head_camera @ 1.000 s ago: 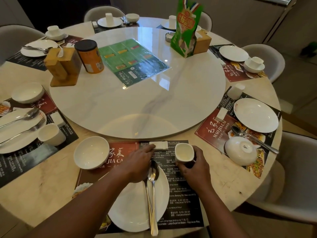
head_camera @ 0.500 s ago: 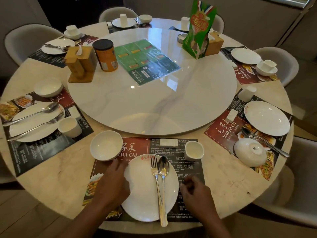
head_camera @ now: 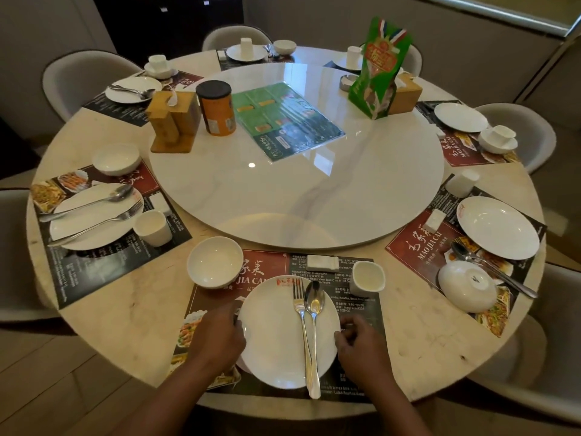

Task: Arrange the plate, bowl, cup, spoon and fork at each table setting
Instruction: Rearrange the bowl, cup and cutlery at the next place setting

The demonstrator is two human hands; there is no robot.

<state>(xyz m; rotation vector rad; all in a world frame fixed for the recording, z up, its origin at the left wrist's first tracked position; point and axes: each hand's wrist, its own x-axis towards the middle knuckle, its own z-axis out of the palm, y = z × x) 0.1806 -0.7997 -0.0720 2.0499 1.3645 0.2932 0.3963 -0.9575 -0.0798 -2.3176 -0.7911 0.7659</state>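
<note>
The near setting lies on a dark placemat (head_camera: 358, 309). A white plate (head_camera: 276, 341) carries a fork (head_camera: 298, 309) and a spoon (head_camera: 314, 302) side by side, handles toward me. A white bowl (head_camera: 214, 265) stands upright at the plate's upper left, and a white cup (head_camera: 367, 278) upright at its upper right. My left hand (head_camera: 220, 336) grips the plate's left rim with curled fingers. My right hand (head_camera: 361, 343) has curled fingers at the right rim.
A white rest (head_camera: 322, 262) lies above the plate. The marble turntable (head_camera: 314, 199) fills the table's middle with a menu, a tin and wooden holders. The left setting (head_camera: 94, 215) has cutlery on its plate. The right setting has an overturned bowl (head_camera: 467, 284). Chairs ring the table.
My left hand left the white rest and my right hand let go of the cup. Both drew back to the plate's two sides, and my view pulled back from the table.
</note>
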